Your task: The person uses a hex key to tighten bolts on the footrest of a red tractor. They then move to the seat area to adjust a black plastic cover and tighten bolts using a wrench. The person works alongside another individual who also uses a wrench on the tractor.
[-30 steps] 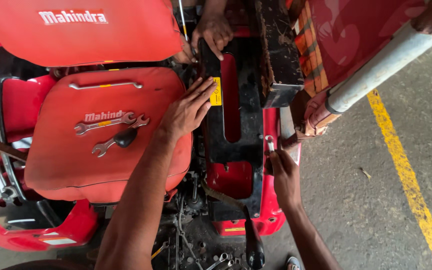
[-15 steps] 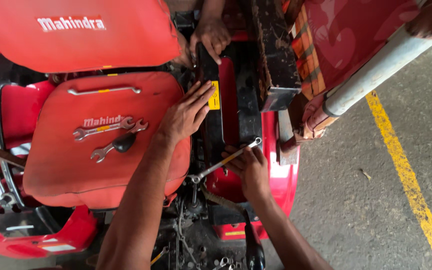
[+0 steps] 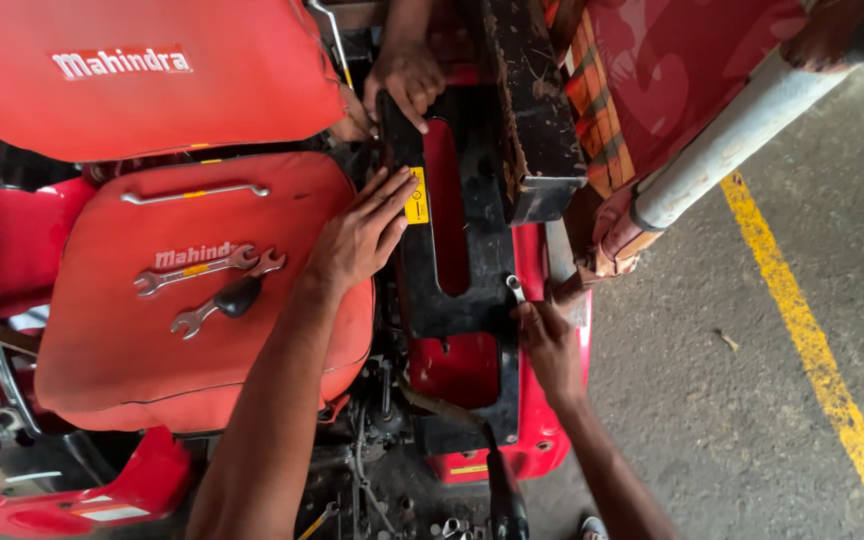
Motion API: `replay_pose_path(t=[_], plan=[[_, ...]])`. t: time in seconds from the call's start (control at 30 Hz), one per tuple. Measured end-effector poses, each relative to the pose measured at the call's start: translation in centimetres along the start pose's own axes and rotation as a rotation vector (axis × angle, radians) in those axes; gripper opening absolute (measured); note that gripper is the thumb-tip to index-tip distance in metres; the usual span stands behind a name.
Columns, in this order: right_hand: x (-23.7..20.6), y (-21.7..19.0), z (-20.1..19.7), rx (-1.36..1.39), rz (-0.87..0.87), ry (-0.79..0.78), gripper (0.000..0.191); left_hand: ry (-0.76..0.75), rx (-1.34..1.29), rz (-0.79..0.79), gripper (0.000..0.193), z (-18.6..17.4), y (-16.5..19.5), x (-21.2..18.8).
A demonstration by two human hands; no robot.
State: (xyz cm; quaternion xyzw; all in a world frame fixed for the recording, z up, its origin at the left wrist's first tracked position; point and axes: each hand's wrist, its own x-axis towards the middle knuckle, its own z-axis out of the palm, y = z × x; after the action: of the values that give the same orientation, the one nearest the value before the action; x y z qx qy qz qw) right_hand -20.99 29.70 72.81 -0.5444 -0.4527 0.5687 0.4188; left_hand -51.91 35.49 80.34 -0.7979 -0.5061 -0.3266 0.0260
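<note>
Black steel bracket plate point(image 3: 452, 265) with long red-showing slot and yellow sticker, sits right of the red vinyl seat cushion point(image 3: 122, 340). Left hand point(image 3: 357, 235) flat, fingers spread, on plate's 9 o'clock edge. Right hand point(image 3: 550, 345) at 4 o'clock, fingers closed around small silver wrench point(image 3: 515, 289). Another person's hand point(image 3: 407, 78) grips plate at 12 o'clock.

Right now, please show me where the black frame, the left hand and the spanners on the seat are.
black frame point(image 3: 457, 300): head view, its lower bar.
left hand point(image 3: 357, 235): head view, its back.
spanners point(image 3: 197, 270): head view, one shaft.
</note>
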Motion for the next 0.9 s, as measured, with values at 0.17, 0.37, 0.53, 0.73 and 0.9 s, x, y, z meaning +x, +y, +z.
replay_pose_path(t=[0.17,0.37,0.53,0.73,0.9], plan=[[-0.7,-1.0,-1.7,-0.136,-0.176,0.046,0.031,-0.025,0.015,-0.027,0.050,-0.3,0.4,0.3],[-1.7,-2.0,1.6,0.273,0.106,-0.139,0.037,-0.034,0.027,-0.050,0.050,-0.4,0.6,0.3],[-1.5,-3.1,4.3,0.438,0.147,-0.078,0.032,-0.035,0.038,-0.059,0.050,-0.3,0.3,0.1],[-1.3,-3.3,7.5,0.703,0.133,-0.045,0.023,0.015,0.020,-0.004,0.048,-0.2,-0.2,-0.2],[0.0,-1.6,9.1,0.799,0.129,0.006,0.022,0.040,0.060,0.026,0.048,-0.3,-0.4,-0.5]])
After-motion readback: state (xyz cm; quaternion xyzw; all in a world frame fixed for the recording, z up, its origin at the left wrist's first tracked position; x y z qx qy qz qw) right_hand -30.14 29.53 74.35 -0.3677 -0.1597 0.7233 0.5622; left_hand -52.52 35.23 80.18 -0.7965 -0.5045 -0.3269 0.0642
